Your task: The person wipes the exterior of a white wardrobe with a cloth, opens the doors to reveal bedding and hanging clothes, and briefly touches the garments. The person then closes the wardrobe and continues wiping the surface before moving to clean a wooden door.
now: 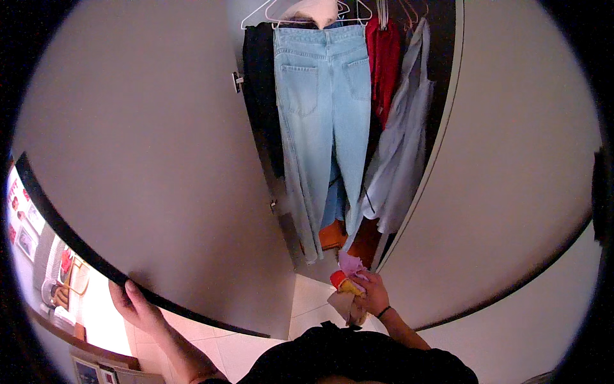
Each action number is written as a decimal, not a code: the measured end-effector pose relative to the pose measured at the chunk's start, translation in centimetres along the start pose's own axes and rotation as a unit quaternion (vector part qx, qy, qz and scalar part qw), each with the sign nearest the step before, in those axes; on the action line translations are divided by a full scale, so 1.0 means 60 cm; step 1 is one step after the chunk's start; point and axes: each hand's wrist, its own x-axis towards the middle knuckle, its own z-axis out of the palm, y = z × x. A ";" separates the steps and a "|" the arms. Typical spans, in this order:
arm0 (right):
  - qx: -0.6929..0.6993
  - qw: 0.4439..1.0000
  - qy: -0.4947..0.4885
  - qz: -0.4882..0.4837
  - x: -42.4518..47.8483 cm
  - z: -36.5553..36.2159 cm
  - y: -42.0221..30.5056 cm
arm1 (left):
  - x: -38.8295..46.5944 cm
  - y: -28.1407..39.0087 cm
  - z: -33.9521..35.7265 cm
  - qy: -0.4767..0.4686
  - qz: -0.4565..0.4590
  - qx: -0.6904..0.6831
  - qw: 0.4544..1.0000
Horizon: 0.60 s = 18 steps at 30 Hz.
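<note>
My left hand grips the dark outer edge of the left wardrobe door, thumb on the near side. Low in the middle, my right hand is closed on a bundle: a lilac crumpled cloth, a red and yellow item of unclear kind and a light brown piece, paper or cloth. A dark band circles my right wrist. Beyond the hands, light blue jeans hang in the wardrobe, between a black garment and a red one. A pale grey garment hangs farther right.
The right wardrobe door stands open too. White hangers are at the top. An orange-brown item lies at the wardrobe's bottom. Pale floor tiles show below. Through an opening at left are framed pictures and a fan-like object.
</note>
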 end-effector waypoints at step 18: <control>0.064 0.991 0.031 0.109 -0.046 -0.060 0.149 | -0.186 0.097 0.314 -0.131 0.176 -0.019 0.975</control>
